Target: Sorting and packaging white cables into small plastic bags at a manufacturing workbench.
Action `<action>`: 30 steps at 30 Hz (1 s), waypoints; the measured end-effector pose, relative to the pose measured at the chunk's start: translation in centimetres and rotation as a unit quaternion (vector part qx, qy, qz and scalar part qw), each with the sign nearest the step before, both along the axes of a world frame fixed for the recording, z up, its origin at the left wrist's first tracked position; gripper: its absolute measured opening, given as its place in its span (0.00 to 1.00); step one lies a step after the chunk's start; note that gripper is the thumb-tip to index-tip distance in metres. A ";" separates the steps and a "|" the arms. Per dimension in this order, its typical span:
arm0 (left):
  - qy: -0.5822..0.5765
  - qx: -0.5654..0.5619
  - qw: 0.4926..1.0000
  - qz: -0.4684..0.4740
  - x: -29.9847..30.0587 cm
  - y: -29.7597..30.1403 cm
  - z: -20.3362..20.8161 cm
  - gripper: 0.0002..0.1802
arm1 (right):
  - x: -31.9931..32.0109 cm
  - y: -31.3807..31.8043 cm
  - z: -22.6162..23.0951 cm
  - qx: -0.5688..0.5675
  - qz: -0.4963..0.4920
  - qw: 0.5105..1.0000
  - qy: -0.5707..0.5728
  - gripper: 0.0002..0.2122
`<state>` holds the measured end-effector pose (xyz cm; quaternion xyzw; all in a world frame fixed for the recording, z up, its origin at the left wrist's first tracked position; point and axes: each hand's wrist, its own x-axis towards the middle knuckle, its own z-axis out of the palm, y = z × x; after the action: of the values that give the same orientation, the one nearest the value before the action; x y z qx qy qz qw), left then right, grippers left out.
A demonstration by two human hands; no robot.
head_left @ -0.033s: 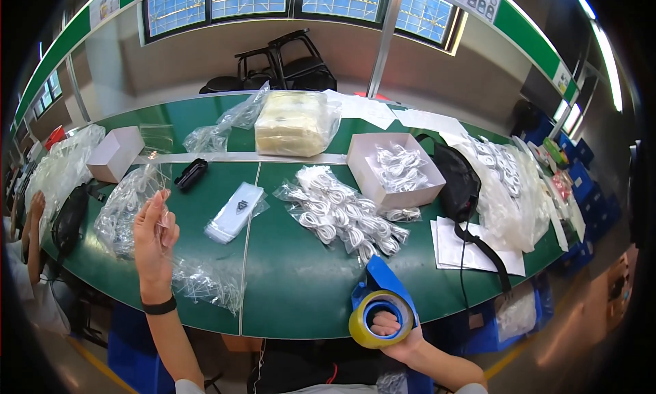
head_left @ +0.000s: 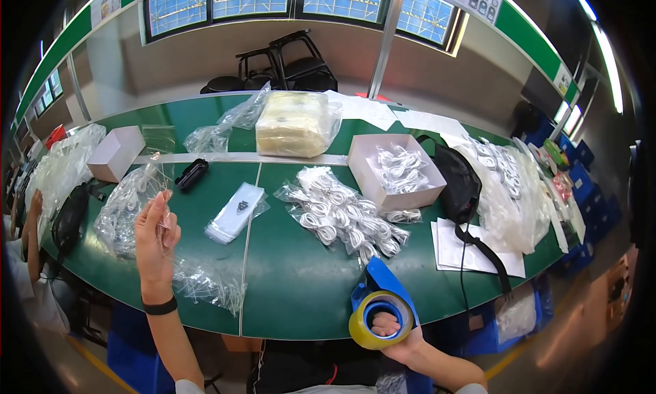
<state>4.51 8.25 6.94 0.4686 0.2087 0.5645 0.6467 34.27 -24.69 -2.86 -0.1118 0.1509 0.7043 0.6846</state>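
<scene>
My left hand (head_left: 156, 233) is raised over the left part of the green table (head_left: 301, 271), its fingers pinched on thin clear plastic, seemingly a bag (head_left: 160, 142). Behind it lies a heap of bagged cables (head_left: 123, 220); by the wrist are crumpled clear bags (head_left: 212, 284). At the near edge, my right hand (head_left: 403, 339) grips a blue tape dispenser (head_left: 388, 284) with a roll of yellowish tape (head_left: 362, 329); fingertips show through the roll's core. Beyond the dispenser is a pile of white coiled cables in small bags (head_left: 342, 209). A stack of flat clear bags (head_left: 236, 213) lies between the hands.
An open white box (head_left: 403, 201) holds more cables. Beside it are a black pouch (head_left: 456, 182) with a hanging strap and white papers (head_left: 447, 257). A wrapped yellowish block (head_left: 290, 124) stands at the back. Another person's hand (head_left: 34, 206) shows at far left.
</scene>
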 end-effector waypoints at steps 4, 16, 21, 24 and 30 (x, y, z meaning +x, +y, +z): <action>0.005 -0.007 1.000 0.005 0.2 -0.2 -0.2 0.15 | -0.2 0.8 0.7 -0.058 -0.009 0.995 0.078 0.15; 0.010 -0.040 0.999 0.011 3.2 -0.2 -1.7 0.13 | -3.0 3.9 2.3 -0.064 0.097 0.979 0.166 0.12; 0.024 -0.048 0.999 0.008 2.9 0.0 -2.7 0.14 | -1.3 4.7 3.3 -0.085 -0.009 0.957 0.277 0.10; 0.022 -0.058 0.998 0.019 2.8 0.0 -2.9 0.14 | -1.7 4.1 2.9 -0.064 -0.025 0.952 0.299 0.07; 0.017 -0.082 0.996 0.037 3.8 0.1 -3.3 0.13 | -4.5 1.9 0.6 -0.065 -0.071 0.939 0.329 0.14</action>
<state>8.28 8.33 3.63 0.4152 0.2826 0.5612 0.6579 29.78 -22.75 -2.26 0.0934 0.4208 0.6400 0.6361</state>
